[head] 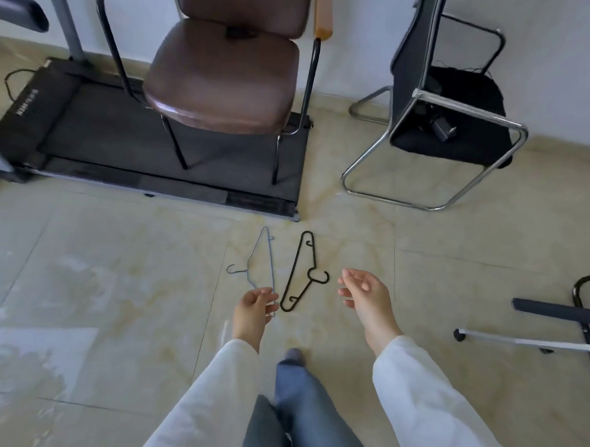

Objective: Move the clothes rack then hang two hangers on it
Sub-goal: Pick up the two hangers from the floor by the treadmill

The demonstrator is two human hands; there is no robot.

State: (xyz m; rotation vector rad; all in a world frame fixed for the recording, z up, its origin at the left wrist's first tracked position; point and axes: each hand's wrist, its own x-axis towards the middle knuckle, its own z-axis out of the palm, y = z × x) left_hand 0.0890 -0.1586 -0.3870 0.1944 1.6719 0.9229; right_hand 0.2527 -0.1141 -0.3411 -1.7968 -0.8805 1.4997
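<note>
A: Start nearest. What are the hands doing?

B: Both reach out from white sleeves, empty. The left hand (253, 303) is loosely open, fingers curled just over the lower end of the blue wire hanger (263, 258); whether it touches, I cannot tell. The right hand (364, 289) is spread, palm inward, beside the black plastic hanger (300, 273) but apart from it.

A: So nothing is hung yet?

B: No. Both hangers lie flat on the glossy beige tile floor (121, 279), side by side. The wire one is thin and angular, the black one thicker with rounded notches.

A: And the rack?

B: At the right edge lie black tubing and a white rod with a rubber foot (525, 340), possibly the rack; I can't confirm it. Further off stand a brown padded chair (225, 78), a treadmill (99, 129) and a chrome-framed chair (450, 124).
</note>
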